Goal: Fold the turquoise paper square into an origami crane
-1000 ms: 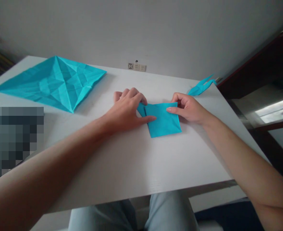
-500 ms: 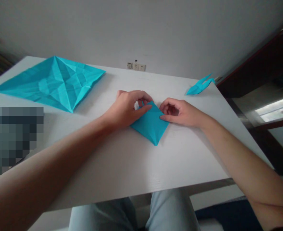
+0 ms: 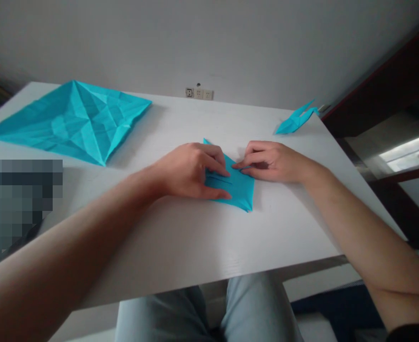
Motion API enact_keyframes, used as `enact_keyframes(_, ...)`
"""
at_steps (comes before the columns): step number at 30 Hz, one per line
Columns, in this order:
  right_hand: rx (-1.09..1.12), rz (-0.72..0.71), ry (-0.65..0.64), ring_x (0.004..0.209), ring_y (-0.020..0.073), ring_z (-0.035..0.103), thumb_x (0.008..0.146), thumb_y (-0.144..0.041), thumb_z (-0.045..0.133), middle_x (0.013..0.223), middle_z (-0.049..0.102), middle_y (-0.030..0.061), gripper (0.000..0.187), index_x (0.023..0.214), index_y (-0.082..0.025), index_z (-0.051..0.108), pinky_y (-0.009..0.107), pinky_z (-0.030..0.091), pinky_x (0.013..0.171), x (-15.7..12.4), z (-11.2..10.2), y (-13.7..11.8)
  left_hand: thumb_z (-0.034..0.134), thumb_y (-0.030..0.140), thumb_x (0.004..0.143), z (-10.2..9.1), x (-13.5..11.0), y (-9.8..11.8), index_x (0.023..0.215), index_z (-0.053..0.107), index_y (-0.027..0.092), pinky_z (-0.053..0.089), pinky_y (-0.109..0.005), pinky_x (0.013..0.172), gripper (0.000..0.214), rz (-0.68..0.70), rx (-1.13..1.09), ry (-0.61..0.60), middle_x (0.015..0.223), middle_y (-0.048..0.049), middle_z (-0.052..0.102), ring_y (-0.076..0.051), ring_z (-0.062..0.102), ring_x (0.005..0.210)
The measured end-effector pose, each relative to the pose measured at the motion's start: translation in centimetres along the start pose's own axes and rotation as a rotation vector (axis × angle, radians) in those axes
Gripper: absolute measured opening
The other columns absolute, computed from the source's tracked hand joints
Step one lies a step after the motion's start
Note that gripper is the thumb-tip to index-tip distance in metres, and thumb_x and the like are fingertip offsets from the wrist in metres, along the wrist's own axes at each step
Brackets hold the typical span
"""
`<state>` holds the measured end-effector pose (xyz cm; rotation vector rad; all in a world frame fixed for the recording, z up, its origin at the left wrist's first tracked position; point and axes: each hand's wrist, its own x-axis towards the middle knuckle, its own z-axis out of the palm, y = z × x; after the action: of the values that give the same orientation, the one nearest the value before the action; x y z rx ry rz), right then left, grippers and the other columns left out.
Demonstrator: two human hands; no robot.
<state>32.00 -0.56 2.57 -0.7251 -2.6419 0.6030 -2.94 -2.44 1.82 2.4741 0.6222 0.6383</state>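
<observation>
A folded piece of turquoise origami paper [image 3: 243,190] lies on the white table in front of me, with a crease line across its face. My left hand [image 3: 198,171] rests over its left part and holds it down, thumb and index finger apart on the surface. On the upper right edge, my right hand [image 3: 266,161] pinches the paper with its fingers bent together. A small pointed tip of paper shows above my left knuckles. The left part of the sheet is hidden under my left hand.
A large creased turquoise sheet [image 3: 88,121] is spread at the table's far left. A folded turquoise paper crane [image 3: 294,121] stands near the back right corner. The white table [image 3: 195,247] meets a wall with sockets [image 3: 199,93]. A blurred patch covers the left side.
The folded paper has turned on the table, its lower corner swinging to the right. My left hand has moved from its top edge onto its face; my right fingertips have slid inward.
</observation>
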Motion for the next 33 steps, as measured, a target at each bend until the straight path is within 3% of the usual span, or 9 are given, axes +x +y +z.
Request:
enact_keyframes(5, -0.226, -0.035, -0.015, 0.092, 0.0234, 0.073, 0.128, -0.05, 0.078, 0.11, 0.084, 0.0059, 0.036, 0.152, -0.036, 0.1, 0.039, 0.051, 0.09, -0.4, -0.7, 0.2, 0.097, 0.055, 0.108, -0.8, -0.2, 0.0, 0.128, 0.105, 0.028, 0.068, -0.048, 0.112, 0.035, 0.052, 0.207, -0.024, 0.135, -0.0098, 0.101, -0.035, 0.095, 0.12)
enact_keyframes(11, -0.317, 0.054, -0.003, 0.097, 0.0265, 0.077, 0.129, -0.051, 0.074, 0.117, 0.088, 0.0101, 0.042, 0.157, -0.029, 0.098, 0.039, 0.05, 0.088, -0.6, -1.2, 0.4, 0.09, 0.052, 0.115, -0.9, -0.2, 0.6, 0.134, 0.105, 0.029, 0.064, -0.057, 0.125, 0.034, -0.072, 0.404, 0.013, 0.141, -0.0099, 0.101, -0.042, 0.093, 0.14)
enact_keyframes(14, -0.391, 0.079, 0.016, 0.097, 0.0269, 0.076, 0.129, -0.047, 0.073, 0.118, 0.088, 0.0108, 0.039, 0.151, -0.028, 0.099, 0.041, 0.049, 0.088, -0.4, -1.0, -0.5, 0.085, 0.051, 0.12, -0.5, 0.0, 1.1, 0.134, 0.105, 0.028, 0.061, -0.063, 0.129, 0.034, -0.169, 0.501, 0.02, 0.136, -0.0132, 0.101, -0.045, 0.092, 0.141)
enact_keyframes(17, -0.506, 0.077, 0.08, 0.098, 0.0281, 0.074, 0.128, -0.045, 0.073, 0.124, 0.087, 0.0139, 0.038, 0.142, -0.023, 0.1, 0.043, 0.048, 0.091, 0.2, 0.0, -1.7, 0.083, 0.05, 0.12, -0.3, 0.3, 2.0, 0.135, 0.104, 0.033, 0.06, -0.064, 0.133, 0.031, -0.239, 0.542, -0.002, 0.129, -0.01, 0.1, -0.042, 0.092, 0.138)
enact_keyframes(21, -0.595, -0.005, 0.033, 0.093, 0.0258, 0.069, 0.134, -0.039, 0.057, 0.118, 0.086, 0.0112, 0.047, 0.163, -0.025, 0.092, 0.042, 0.044, 0.087, 1.1, 1.2, -2.3, 0.082, 0.052, 0.119, -0.3, 0.3, 3.2, 0.151, 0.099, 0.033, 0.067, -0.063, 0.12, 0.041, -0.263, 0.594, -0.082, 0.113, -0.0099, 0.099, -0.043, 0.093, 0.12)
enact_keyframes(24, -0.534, -0.03, -0.02, 0.09, 0.0242, 0.068, 0.136, -0.048, 0.055, 0.112, 0.085, 0.0083, 0.051, 0.17, -0.028, 0.089, 0.041, 0.043, 0.086, 0.7, 0.7, -1.4, 0.09, 0.063, 0.113, -0.4, 0.2, 3.4, 0.147, 0.1, 0.036, 0.067, -0.069, 0.125, 0.044, -0.259, 0.601, -0.051, 0.116, -0.0086, 0.099, -0.047, 0.093, 0.125)
enact_keyframes(27, -0.428, 0.028, -0.027, 0.085, 0.0238, 0.068, 0.135, -0.062, 0.059, 0.106, 0.083, 0.007, 0.055, 0.159, -0.031, 0.096, 0.041, 0.045, 0.084, -0.4, -0.9, 0.0, 0.098, 0.073, 0.106, -0.6, 0.2, 3.4, 0.143, 0.102, 0.037, 0.069, -0.068, 0.123, 0.051, -0.257, 0.598, -0.065, 0.12, -0.0083, 0.099, -0.049, 0.093, 0.127)
enact_keyframes(30, -0.353, 0.112, 0.068, 0.081, 0.0233, 0.068, 0.13, -0.078, 0.063, 0.097, 0.081, 0.0068, 0.066, 0.119, -0.028, 0.104, 0.042, 0.047, 0.081, -1.4, -2.3, 1.2, 0.098, 0.073, 0.107, -0.7, 0.4, 3.6, 0.152, 0.099, 0.034, 0.07, -0.065, 0.119, 0.059, -0.249, 0.587, -0.092, 0.127, -0.0111, 0.099, -0.048, 0.093, 0.128)
enact_keyframes(33, -0.273, 0.114, 0.207, 0.079, 0.0234, 0.068, 0.125, -0.083, 0.069, 0.096, 0.083, 0.0061, 0.064, 0.126, -0.029, 0.104, 0.041, 0.05, 0.078, -1.5, -3.0, 1.6, 0.089, 0.067, 0.116, -0.9, 0.7, 3.8, 0.157, 0.098, 0.029, 0.071, -0.063, 0.118, 0.056, -0.275, 0.58, -0.107, 0.128, -0.0155, 0.099, -0.048, 0.094, 0.127)
